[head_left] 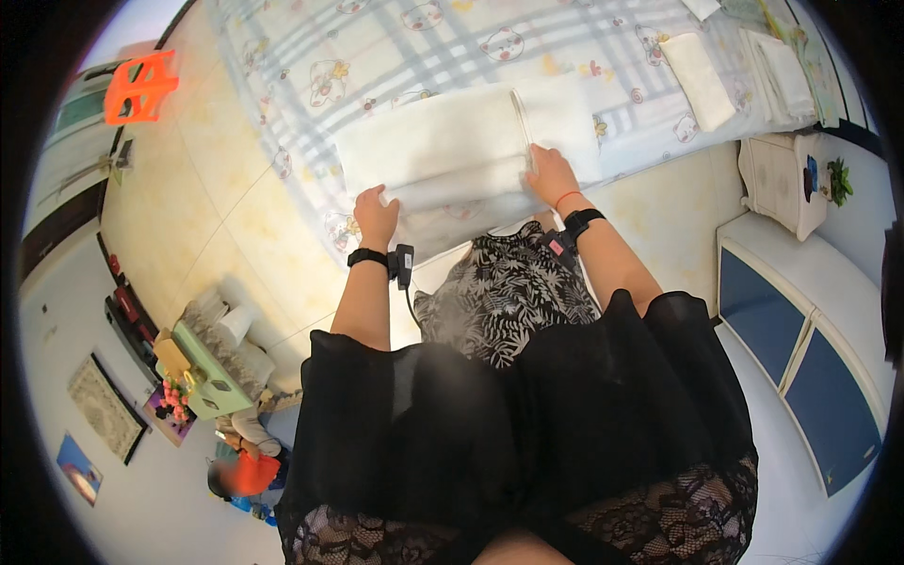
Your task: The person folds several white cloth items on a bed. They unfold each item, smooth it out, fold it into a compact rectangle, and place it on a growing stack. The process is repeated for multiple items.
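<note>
A white cloth (424,141) lies spread on a bed with a pale, checked, cartoon-print sheet (330,80). My left hand (378,218) is closed at the cloth's near left corner, its fingers curled around the edge. At the near right, my right hand (552,177) pinches the cloth beside a narrow raised fold (521,118) that runs away from me. Between the two hands, the near part of the cloth shows creases running across it. Both wrists wear black straps with small devices.
Folded white cloths (699,83) lie at the bed's far right. A white bedside cabinet (780,184) and a blue-and-white cabinet (800,348) stand on the right. An orange plastic stool (141,88) is at the far left. Someone in orange (252,473) sits at the lower left.
</note>
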A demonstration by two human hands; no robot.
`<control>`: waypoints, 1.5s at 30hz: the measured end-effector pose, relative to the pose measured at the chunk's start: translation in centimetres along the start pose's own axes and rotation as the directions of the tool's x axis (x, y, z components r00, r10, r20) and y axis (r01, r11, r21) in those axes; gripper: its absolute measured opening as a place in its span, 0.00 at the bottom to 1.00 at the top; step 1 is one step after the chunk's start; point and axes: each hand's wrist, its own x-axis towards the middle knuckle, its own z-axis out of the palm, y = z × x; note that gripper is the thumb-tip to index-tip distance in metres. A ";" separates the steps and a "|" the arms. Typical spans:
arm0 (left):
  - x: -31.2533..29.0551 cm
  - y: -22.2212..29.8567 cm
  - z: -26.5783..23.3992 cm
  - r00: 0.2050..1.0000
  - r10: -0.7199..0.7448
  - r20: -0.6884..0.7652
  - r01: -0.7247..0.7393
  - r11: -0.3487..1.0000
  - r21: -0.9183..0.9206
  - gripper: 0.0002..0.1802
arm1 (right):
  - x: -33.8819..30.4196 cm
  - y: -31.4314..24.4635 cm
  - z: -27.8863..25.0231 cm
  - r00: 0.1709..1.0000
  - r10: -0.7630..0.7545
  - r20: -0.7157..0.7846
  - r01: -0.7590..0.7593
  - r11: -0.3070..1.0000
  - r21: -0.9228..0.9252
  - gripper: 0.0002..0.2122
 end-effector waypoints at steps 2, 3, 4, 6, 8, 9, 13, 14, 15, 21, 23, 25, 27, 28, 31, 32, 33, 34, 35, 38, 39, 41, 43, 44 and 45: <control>0.2 -0.7 0.1 1.000 -0.005 0.005 0.005 1.000 0.015 0.24 | -0.4 0.0 -0.3 0.998 0.062 -0.022 -0.061 0.998 0.027 0.16; 0.2 -1.3 0.3 1.000 -0.009 0.000 0.009 1.000 0.025 0.25 | -0.6 -0.1 -0.8 0.994 0.112 0.021 -0.112 0.993 0.024 0.20; 0.3 -1.8 0.5 1.000 -0.013 -0.006 0.013 0.999 0.036 0.25 | -0.9 0.1 -1.1 0.985 0.161 0.064 -0.162 0.987 0.019 0.24; 1.1 -1.8 0.4 0.997 -0.069 -0.036 0.071 0.995 0.073 0.31 | -1.5 0.9 -1.1 0.987 0.155 0.028 -0.154 0.987 -0.034 0.23; 1.7 -2.3 0.4 0.985 -0.132 -0.112 0.139 0.989 0.054 0.35 | -2.6 1.5 -1.0 0.993 0.095 -0.067 -0.099 0.994 -0.053 0.23; 2.1 -2.4 0.4 0.974 -0.186 -0.127 0.190 0.982 0.018 0.37 | -2.7 2.3 -0.4 0.989 0.079 -0.128 -0.091 0.992 -0.089 0.24; 3.4 -3.8 0.7 0.907 -0.412 -0.088 0.399 0.907 -0.137 0.41 | -3.3 2.6 0.2 0.967 0.153 -0.204 -0.176 0.979 -0.100 0.26; 3.8 -4.3 0.9 0.885 -0.463 -0.052 0.448 0.876 -0.179 0.41 | -3.4 3.5 1.0 0.976 0.121 -0.180 -0.140 0.985 -0.097 0.27; 4.1 -5.9 1.4 0.885 -0.466 0.012 0.440 0.828 -0.348 0.41 | -3.2 4.5 1.8 0.984 0.081 -0.160 -0.096 0.991 -0.091 0.28; 5.3 -7.0 1.2 0.883 -0.440 0.165 0.470 0.813 -0.344 0.39 | -2.5 6.5 2.8 0.998 0.065 -0.010 -0.065 0.996 -0.063 0.28; 5.2 -6.3 0.6 0.900 -0.393 0.189 0.435 0.836 -0.334 0.39 | -2.2 6.9 2.8 0.997 0.076 0.013 -0.074 0.994 -0.079 0.28; 5.2 -6.5 0.4 0.922 -0.338 0.187 0.382 0.870 -0.312 0.39 | -2.0 7.3 2.9 0.996 0.083 0.021 -0.081 0.994 -0.075 0.28; 4.8 -8.2 0.6 0.912 -0.372 0.173 0.408 0.867 -0.287 0.40 | -1.7 6.9 2.7 0.997 0.059 0.046 -0.055 0.996 -0.070 0.28; 4.5 -9.0 0.7 0.906 -0.389 0.166 0.422 0.864 -0.275 0.41 | -1.5 6.7 2.6 0.997 0.047 0.058 -0.043 0.997 -0.067 0.27; 5.4 -8.0 1.1 0.911 -0.374 0.174 0.411 0.859 -0.307 0.39 | -1.9 6.7 2.4 0.995 0.077 0.055 -0.073 0.994 -0.078 0.27; 5.2 -7.9 1.1 0.900 -0.390 0.197 0.434 0.850 -0.300 0.39 | -1.8 6.7 2.4 0.995 0.080 0.066 -0.076 0.995 -0.064 0.28; 5.0 -7.9 1.0 0.888 -0.405 0.220 0.456 0.841 -0.293 0.38 | -1.7 6.7 2.4 0.994 0.084 0.076 -0.080 0.996 -0.049 0.29; 4.9 -7.8 0.8 0.875 -0.419 0.242 0.477 0.831 -0.286 0.38 | -1.6 6.8 2.4 0.992 0.087 0.086 -0.085 0.996 -0.035 0.31; 5.0 -7.8 0.6 0.851 -0.439 0.290 0.511 0.820 -0.258 0.37 | -1.5 6.5 2.2 0.989 0.107 0.105 -0.105 0.994 -0.031 0.31; 5.0 -8.0 -0.1 0.790 -0.475 0.388 0.586 0.772 -0.247 0.36 | -1.3 5.8 1.5 0.977 0.152 0.150 -0.149 0.988 -0.027 0.31; 4.9 -8.0 -0.2 0.787 -0.473 0.396 0.597 0.746 -0.295 0.36 | -1.4 5.5 1.2 0.975 0.157 0.158 -0.154 0.988 -0.030 0.31; 4.6 -7.7 -0.4 0.794 -0.465 0.392 0.600 0.704 -0.380 0.35 | -1.5 5.4 0.9 0.977 0.150 0.149 -0.149 0.989 -0.018 0.31; 4.3 -7.2 -0.7 0.811 -0.456 0.368 0.584 0.674 -0.452 0.33 | -1.6 5.7 1.0 0.985 0.126 0.116 -0.128 0.992 0.013 0.31; 4.4 -5.4 -1.6 0.812 -0.442 0.382 0.584 0.637 -0.503 0.32 | -1.6 5.5 0.8 0.983 0.139 0.122 -0.142 0.990 0.014 0.31; 4.4 -3.6 -2.6 0.813 -0.426 0.396 0.582 0.597 -0.552 0.32 | -1.7 5.3 0.6 0.980 0.153 0.128 -0.156 0.988 0.016 0.31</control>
